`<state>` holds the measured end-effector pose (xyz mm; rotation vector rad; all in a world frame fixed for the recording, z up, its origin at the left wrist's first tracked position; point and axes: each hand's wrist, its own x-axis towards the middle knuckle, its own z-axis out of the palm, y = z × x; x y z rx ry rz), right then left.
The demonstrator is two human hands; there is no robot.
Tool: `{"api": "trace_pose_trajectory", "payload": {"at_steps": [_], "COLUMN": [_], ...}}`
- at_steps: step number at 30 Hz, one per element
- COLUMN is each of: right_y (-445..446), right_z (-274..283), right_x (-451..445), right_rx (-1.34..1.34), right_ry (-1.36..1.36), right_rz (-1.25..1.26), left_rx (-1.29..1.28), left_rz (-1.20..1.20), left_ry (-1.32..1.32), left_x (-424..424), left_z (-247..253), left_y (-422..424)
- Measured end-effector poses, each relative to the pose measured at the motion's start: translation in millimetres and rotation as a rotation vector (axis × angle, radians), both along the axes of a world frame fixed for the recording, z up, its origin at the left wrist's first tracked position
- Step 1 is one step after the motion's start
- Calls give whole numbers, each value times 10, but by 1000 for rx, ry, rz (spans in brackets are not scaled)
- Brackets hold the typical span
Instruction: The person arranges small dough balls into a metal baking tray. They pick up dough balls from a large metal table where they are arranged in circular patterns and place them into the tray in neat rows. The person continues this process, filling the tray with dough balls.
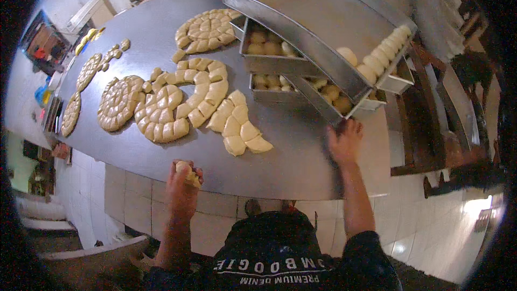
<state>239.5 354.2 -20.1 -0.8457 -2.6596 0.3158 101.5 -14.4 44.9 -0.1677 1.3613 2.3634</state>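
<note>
My left hand (183, 178) is closed around a piece of dough (187, 173) by the table's front edge. At the near corner of the stacked metal pans, my right hand (346, 139) rests with its fingers by the corner; whether it grips the pan is unclear. The top long metal pan (299, 36) holds a row of dough balls (383, 56) along its right end and lies tilted across lower pans. Dough balls also sit in the lower pans (274, 64). Scored slabs of dough (206, 85) lie left of the pans, with a cut strip of dough (240, 125) nearest me.
The metal worktable (282, 169) has a curved-looking front edge before me. Smaller scored dough rounds (72, 114) lie at its far left. Dark racks or shelves (416, 129) stand at the right. A tiled floor (218, 226) shows below, and another person's hand (61, 150) is at the left edge.
</note>
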Motion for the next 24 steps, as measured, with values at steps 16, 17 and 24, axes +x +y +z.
{"api": "trace_pose_trajectory", "payload": {"at_steps": [16, 17, 24], "right_y": [175, 347, 443], "right_z": [67, 43, -197], "right_x": [508, 449, 186], "right_rx": [-9, 46, 137], "right_ry": [-39, 20, 117], "right_rz": [177, 32, 145], "left_rx": [-356, -306, -336], "left_rz": [-414, -398, -328], "left_ry": [189, 151, 106], "left_x": [46, 9, 27], "left_z": [78, 76, -120], "left_y": [281, 337, 801]}}
